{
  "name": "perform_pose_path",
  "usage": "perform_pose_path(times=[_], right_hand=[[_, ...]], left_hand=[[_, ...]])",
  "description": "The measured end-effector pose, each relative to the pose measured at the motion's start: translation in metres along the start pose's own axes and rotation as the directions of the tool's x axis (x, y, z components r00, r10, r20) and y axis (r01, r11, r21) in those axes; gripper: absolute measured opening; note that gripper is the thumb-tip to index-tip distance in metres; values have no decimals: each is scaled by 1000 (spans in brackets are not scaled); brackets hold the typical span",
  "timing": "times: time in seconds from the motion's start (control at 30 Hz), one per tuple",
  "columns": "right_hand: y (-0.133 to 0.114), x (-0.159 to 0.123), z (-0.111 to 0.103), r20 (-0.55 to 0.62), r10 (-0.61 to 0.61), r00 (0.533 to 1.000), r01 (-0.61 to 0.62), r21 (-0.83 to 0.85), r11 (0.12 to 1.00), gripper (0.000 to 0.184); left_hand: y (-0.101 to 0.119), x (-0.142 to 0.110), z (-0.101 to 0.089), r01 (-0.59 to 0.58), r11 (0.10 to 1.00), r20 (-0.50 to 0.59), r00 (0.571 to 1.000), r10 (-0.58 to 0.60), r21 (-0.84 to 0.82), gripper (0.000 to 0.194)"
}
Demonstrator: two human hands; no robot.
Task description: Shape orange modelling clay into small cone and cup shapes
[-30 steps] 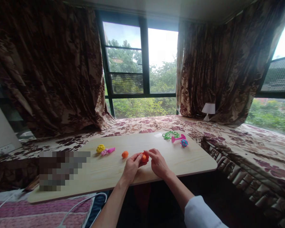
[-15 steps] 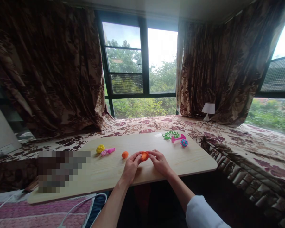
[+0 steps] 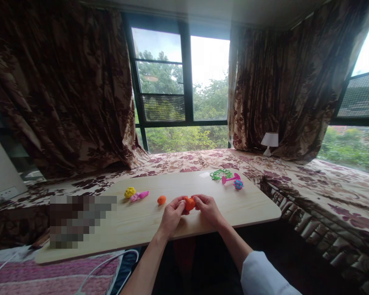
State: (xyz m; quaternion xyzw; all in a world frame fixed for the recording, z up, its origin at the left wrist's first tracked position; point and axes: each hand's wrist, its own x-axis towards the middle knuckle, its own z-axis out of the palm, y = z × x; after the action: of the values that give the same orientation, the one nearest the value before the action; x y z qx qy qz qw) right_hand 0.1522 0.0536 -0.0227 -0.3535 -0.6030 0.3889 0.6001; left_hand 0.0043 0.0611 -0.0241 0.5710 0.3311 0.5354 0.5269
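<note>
A soft-looking orange lump, like modelling clay (image 3: 190, 204), is held just above the near part of the table. My left hand (image 3: 172, 212) pinches its left side with thumb and fingers. On the other side, my right hand (image 3: 207, 209) grips it the same way, so both hands are closed on one piece. To the left of my left hand lies a smaller orange ball (image 3: 161, 200), apart from the fingers. Farther left, a yellow lump (image 3: 129, 192) touches or nearly touches a pink piece (image 3: 139, 196) with a paler, twisted-looking end.
The pale wooden table (image 3: 233, 209) has rounded corners. At its back right are green cord (image 3: 220, 175), a pink dumbbell-shaped toy (image 3: 231, 178) and a blue knobbly ball (image 3: 238, 184). A small lamp (image 3: 269, 143) stands on the floral-covered ledge. A blurred patch hides the table's left end.
The orange piece looked like an open, hollowed shape with a lump inside; now it shows a rounded, bulging surface. My hands have shifted only slightly around it.
</note>
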Motion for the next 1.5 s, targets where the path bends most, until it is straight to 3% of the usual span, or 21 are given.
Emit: perform_pose_path(times=[0.4, 0.6, 0.87, 1.07, 1.27, 1.5], right_hand=[[1, 0, -2, -41, -85, 996, 80, -110, 991, 23], [-1, 0, -2, -31, -71, 997, 67, -92, 993, 23], [-2, -1, -1, -18, -42, 999, 40, -116, 992, 23], [-2, 1, -4, -53, -3, 999, -1, -73, 997, 36], [-2, 0, -3, -56, -59, 997, 53, -102, 993, 26], [-5, -1, -2, -33, -36, 999, 33, -93, 995, 27]], left_hand=[[2, -1, 2, 6, 1000, 0, 1000, -6, 11, 35], [5, -4, 3, 24, 999, -3, 1000, -24, 30, 34], [5, -4, 7, -50, 985, -35, 998, 56, 162, 31], [2, -2, 5, -55, 988, -68, 996, 65, 143, 32], [2, -3, 6, -43, 992, -35, 998, 47, 120, 37], [5, -4, 10, -69, 983, -59, 995, 80, 172, 35]])
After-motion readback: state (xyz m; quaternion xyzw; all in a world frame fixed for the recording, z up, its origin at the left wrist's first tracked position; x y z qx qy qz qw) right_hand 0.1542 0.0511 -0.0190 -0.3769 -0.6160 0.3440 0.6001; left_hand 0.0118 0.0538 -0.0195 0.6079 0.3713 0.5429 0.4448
